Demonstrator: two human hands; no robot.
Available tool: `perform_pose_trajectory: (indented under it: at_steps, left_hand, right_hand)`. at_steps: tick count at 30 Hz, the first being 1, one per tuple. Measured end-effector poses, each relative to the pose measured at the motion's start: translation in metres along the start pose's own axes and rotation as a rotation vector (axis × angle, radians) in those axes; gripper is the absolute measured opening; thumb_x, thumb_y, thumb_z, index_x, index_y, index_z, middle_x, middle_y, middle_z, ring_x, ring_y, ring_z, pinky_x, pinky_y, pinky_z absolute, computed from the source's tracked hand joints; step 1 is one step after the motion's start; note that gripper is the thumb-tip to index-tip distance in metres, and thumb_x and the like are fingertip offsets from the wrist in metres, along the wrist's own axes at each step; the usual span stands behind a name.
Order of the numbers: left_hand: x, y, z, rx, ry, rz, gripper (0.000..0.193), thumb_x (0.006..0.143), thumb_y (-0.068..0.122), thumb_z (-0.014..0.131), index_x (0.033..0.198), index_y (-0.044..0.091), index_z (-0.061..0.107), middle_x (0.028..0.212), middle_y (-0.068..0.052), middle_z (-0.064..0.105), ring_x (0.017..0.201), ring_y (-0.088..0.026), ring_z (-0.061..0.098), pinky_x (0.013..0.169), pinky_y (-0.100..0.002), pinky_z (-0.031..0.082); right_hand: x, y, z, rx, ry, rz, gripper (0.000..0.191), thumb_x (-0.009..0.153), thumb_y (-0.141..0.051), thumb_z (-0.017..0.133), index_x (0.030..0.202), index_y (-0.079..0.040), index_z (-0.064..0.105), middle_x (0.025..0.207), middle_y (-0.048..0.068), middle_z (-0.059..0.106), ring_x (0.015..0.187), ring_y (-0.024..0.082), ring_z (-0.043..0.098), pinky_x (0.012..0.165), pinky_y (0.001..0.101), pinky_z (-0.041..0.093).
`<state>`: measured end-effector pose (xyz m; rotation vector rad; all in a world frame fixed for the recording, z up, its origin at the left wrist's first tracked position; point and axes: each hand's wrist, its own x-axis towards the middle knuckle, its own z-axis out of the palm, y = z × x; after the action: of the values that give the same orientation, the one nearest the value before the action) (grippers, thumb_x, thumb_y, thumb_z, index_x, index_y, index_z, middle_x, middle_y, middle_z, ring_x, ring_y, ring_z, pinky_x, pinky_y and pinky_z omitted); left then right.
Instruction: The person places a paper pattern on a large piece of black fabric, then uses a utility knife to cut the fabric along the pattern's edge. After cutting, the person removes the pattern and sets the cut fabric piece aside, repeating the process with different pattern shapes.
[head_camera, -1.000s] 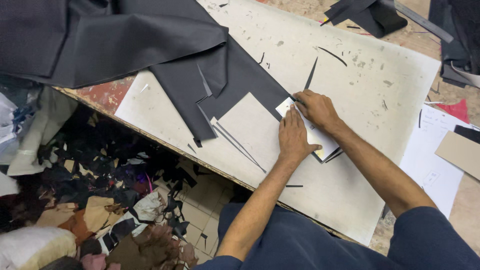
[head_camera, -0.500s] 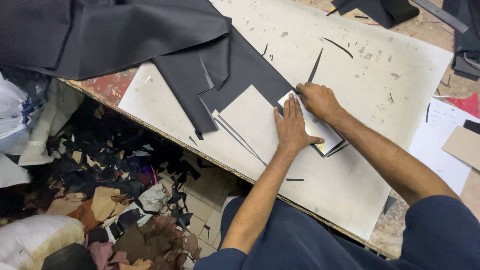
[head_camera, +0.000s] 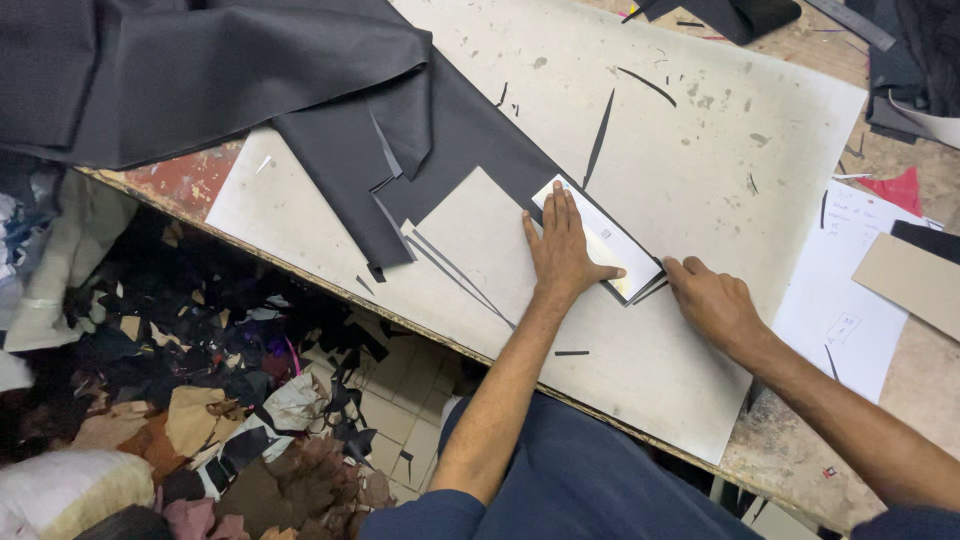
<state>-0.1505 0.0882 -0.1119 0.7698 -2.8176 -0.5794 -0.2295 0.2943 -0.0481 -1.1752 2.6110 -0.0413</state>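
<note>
Two hands here: the left hand (head_camera: 562, 250) lies flat, fingers spread, pressing one white rectangular template (head_camera: 598, 238) onto one black leather sheet (head_camera: 460, 130). The right hand (head_camera: 712, 300) sits at the template's lower corner, grip curled, can't tell on what. All this lies on a pale, scuffed cutting board (head_camera: 720, 130) on the tabletop, with one heap of scraps (head_camera: 200, 400) on the tiled floor.

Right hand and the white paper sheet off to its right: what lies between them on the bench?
In the head view, only bare cutting board separates the right hand from the white paper sheet, which starts just past the board's edge.
</note>
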Motion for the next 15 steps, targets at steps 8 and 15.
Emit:
perform_pose_trajectory:
  at_steps: [8,15]
  left_hand:
    - [0.003,0.006,-0.007,0.065,-0.049,0.005,0.157,0.044,0.082,0.086,0.153,-0.013,0.022,0.166,-0.03,0.011,0.155,-0.037,0.009,0.119,-0.071,0.003]
    - [-0.003,0.016,-0.017,0.19,-0.065,0.017,0.148,0.054,0.085,0.078,0.152,-0.013,0.026,0.164,-0.03,0.018,0.156,-0.037,0.013,0.123,-0.056,0.015]
  right_hand:
    - [0.015,-0.006,-0.046,0.076,0.152,0.019,0.03,0.099,-0.024,0.062,0.125,-0.009,0.066,0.108,0.015,0.073,0.091,0.036,0.072,0.078,0.048,0.059]
    - [0.084,-0.043,-0.066,0.252,0.32,-0.178,0.026,0.094,-0.012,0.067,0.119,-0.012,0.071,0.11,0.009,0.073,0.096,0.033,0.07,0.079,0.0448,0.056]
